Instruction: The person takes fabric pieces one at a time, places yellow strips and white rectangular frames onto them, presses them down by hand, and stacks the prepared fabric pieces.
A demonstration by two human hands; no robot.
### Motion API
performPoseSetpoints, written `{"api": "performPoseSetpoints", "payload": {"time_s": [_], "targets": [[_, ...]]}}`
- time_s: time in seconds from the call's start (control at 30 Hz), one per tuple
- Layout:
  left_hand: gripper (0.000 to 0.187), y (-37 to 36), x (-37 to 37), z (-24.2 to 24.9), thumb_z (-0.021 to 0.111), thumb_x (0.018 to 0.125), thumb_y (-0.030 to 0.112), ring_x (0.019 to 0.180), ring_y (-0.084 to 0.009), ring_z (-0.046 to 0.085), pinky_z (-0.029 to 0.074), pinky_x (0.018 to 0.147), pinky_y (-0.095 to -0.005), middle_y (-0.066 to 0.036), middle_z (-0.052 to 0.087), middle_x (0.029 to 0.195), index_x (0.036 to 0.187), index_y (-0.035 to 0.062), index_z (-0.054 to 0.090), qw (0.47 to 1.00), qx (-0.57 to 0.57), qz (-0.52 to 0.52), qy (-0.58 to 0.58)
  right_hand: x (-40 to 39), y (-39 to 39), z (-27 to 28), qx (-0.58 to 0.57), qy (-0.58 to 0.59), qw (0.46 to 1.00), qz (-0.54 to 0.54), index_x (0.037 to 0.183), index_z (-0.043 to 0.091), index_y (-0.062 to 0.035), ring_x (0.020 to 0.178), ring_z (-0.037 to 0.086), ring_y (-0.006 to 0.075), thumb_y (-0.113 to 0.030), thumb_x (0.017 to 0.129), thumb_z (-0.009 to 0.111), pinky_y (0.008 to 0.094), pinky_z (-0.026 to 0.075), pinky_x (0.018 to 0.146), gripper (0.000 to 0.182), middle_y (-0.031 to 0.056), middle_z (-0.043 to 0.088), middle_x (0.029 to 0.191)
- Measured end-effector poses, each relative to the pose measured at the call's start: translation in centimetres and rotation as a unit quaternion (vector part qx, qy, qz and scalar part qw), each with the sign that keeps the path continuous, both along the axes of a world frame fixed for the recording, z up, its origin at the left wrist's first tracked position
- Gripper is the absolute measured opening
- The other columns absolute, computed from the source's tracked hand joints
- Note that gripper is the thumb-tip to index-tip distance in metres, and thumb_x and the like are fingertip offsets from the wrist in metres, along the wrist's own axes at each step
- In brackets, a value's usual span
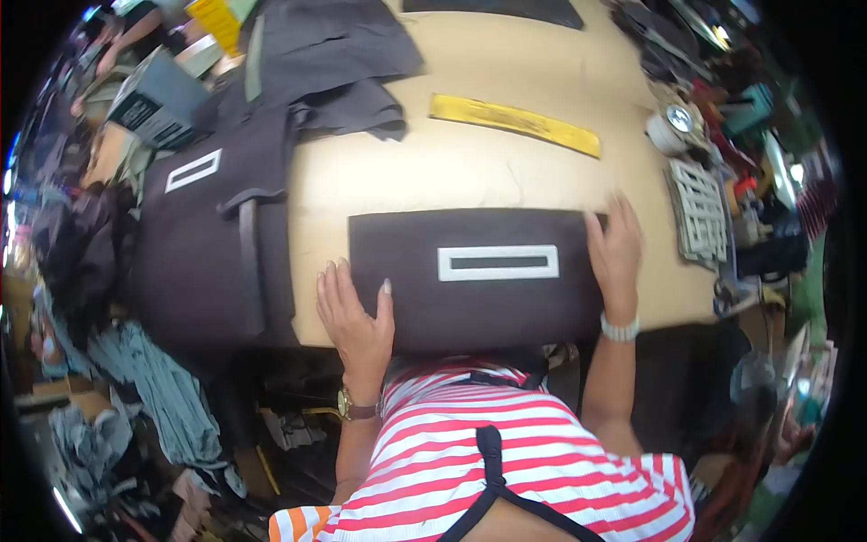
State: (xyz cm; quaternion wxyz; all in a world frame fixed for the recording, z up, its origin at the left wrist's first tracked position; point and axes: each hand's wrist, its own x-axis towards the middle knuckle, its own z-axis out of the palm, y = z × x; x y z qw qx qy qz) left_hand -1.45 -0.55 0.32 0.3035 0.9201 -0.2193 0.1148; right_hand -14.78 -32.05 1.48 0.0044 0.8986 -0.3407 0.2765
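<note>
A dark fabric panel (406, 303) lies flat on the tan table in front of me, its lower edge close to my body. Near its middle sits a white rectangular frame (498, 275) around a narrow dark slot. My left hand (355, 312) rests at the panel's left edge, palm down, fingers stretched and thumb apart on the cloth. At the upper right corner, my right hand (617, 253) lies along the edge with its fingers extended, slightly blurred. Neither hand grips anything.
Left on the table lies another dark piece (190, 262) with a similar white frame (217, 159). Beyond it are heaped dark cloth (334, 54) and a blue-grey box (161, 99). A yellow strip (515, 125) lies ahead. A white slatted tray (697, 212) sits at the right edge.
</note>
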Motion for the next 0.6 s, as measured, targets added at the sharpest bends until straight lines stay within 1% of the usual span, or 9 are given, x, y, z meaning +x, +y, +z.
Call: {"api": "performPoseSetpoints", "payload": {"time_s": [0.03,0.17,0.2,0.27,0.33,0.37,0.4,0.47,0.6], "targets": [[0.044,0.3,0.3,-0.6,0.064,0.084,0.019,0.127,-0.0409,0.038,0.029,0.105,-0.0492,-0.02,0.048,0.133,0.123,-0.0007,0.053,0.998,0.047,0.024,-0.027,-2.2,1.5,0.4,0.098,0.026,0.994,-0.05,0.115,0.058,0.0053,0.114,0.051,0.0388,-0.033,0.088,0.062,0.0476,0.039,0.096,0.048,0.0251,0.057,0.117],[0.023,0.5,0.7,-0.4,0.064,0.083,0.014,0.116,-0.038,0.048,0.035,0.096,-0.0488,-0.019,0.056,0.117,0.101,-0.0004,0.058,0.998,0.008,-0.066,-0.008,-7.8,4.6,-3.0,0.144,-0.081,0.984,-0.062,0.097,0.055,0.0052,0.112,0.05,0.0376,-0.016,0.088,0.062,0.0456,0.039,0.093,0.024,0.0232,0.053,0.125],[0.017,0.4,0.7,-0.1,0.064,0.083,0.011,0.111,-0.0359,0.051,0.038,0.091,-0.0472,-0.018,0.06,0.109,0.095,0.0006,0.059,0.995,-0.039,-0.093,0.008,-7.6,4.9,-2.9,0.086,-0.068,0.994,-0.018,0.092,0.055,0.0055,0.1,0.055,0.0358,-0.015,0.091,0.06,0.0419,0.043,0.085,0.021,0.0213,0.058,0.114],[0.012,1.6,0.3,1.2,0.061,0.085,0.005,0.096,-0.0295,0.059,0.044,0.081,-0.0388,-0.015,0.062,0.095,0.096,0.0012,0.058,0.987,-0.144,-0.025,0.07,-5.4,6.1,0.0,0.237,-0.083,0.966,-0.056,0.089,0.054,0.0053,0.083,0.057,0.0331,-0.015,0.093,0.057,0.0373,0.046,0.077,0.021,0.0184,0.06,0.098],[0.008,3.3,-0.3,3.1,0.06,0.087,0.002,0.09,-0.023,0.06,0.046,0.078,-0.0325,-0.013,0.061,0.09,0.095,0.0004,0.058,0.965,-0.232,0.063,0.102,-2.7,6.4,1.8,0.295,-0.153,0.942,0.045,0.093,0.053,0.0025,0.071,0.056,0.0227,-0.012,0.093,0.055,0.0332,0.047,0.068,0.015,0.0111,0.06,0.086],[0.009,5.1,-0.1,4.5,0.058,0.09,0.003,0.094,-0.0152,0.058,0.044,0.083,-0.0282,-0.009,0.06,0.093,0.099,-0.0001,0.057,0.953,-0.264,0.108,0.099,-0.7,6.9,3.0,0.359,-0.179,0.912,0.089,0.095,0.052,0.0014,0.071,0.056,0.0196,-0.011,0.093,0.054,0.0321,0.047,0.068,0.012,0.0098,0.06,0.086],[0.014,7.3,0.5,5.0,0.056,0.091,0.003,0.095,-0.022,0.061,0.047,0.084,-0.0333,-0.012,0.062,0.104,0.105,0.0007,0.057,0.938,-0.321,0.119,0.05,1.5,7.5,4.4,0.42,-0.201,0.875,0.13,0.097,0.051,0.0003,0.071,0.056,0.0166,-0.009,0.093,0.054,0.0311,0.047,0.067,0.011,0.0085,0.059,0.087],[0.029,12.2,1.8,7.9,0.053,0.094,0.004,0.11,-0.0192,0.054,0.043,0.095,-0.0308,-0.012,0.054,0.124,0.122,-0.0006,0.051,0.955,-0.23,0.174,-0.068,6.2,10.9,7.7,0.533,-0.224,0.791,0.202,0.105,0.048,-0.0024,0.075,0.055,0.0098,-0.004,0.091,0.054,0.0253,0.046,0.068,0.015,0.0064,0.059,0.09],[0.035,22.6,8.8,11.5,0.049,0.096,0.005,0.12,-0.0252,0.051,0.041,0.101,-0.035,-0.016,0.049,0.131,0.13,-0.0035,0.043,0.94,-0.131,0.229,-0.218,15.2,17.3,9.9,0.522,-0.258,0.697,0.419,0.106,0.047,-0.003,0.082,0.054,0.0086,0.0,0.088,0.054,0.0225,0.044,0.07,0.019,0.007,0.058,0.093]]}}
